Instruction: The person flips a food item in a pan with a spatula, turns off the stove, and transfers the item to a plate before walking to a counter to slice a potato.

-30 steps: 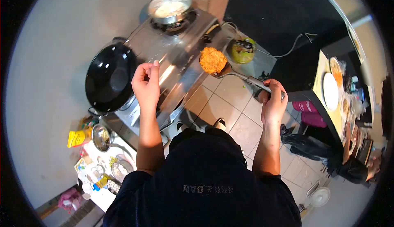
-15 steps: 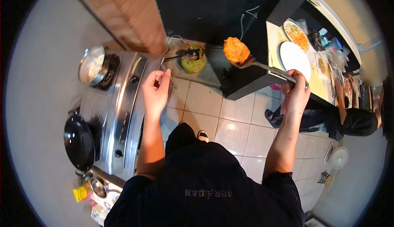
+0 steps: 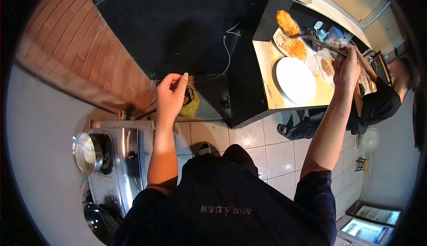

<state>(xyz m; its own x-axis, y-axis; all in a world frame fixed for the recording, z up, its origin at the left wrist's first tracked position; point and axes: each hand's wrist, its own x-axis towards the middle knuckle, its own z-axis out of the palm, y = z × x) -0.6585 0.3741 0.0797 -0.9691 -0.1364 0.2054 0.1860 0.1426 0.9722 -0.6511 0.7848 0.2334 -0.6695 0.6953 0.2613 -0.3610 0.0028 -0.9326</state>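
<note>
Closest in, low at the person's left side, the steel stove (image 3: 133,152) carries a lidded pot (image 3: 86,153) and a black wok (image 3: 100,219), both well apart from either hand. The left hand (image 3: 171,96) is raised at mid-height with the forearm upright, fingers loosely curled and thumb near the forefinger; it holds nothing and hangs over the green gas cylinder (image 3: 191,106) on the tiled floor. The right arm is stretched almost straight, far out and up, and the right hand (image 3: 348,68) is clenched around the handle of a metal spatula (image 3: 320,43). On its blade sits the golden fried patty (image 3: 287,22), held in the air above the yellow table (image 3: 267,64), over a plate of orange food (image 3: 291,47) and just beyond the bare white plate (image 3: 296,80). Judged from this, the patty has reached the table but is not yet on any plate. Another person (image 3: 378,104) sits at the table's far side.
</note>
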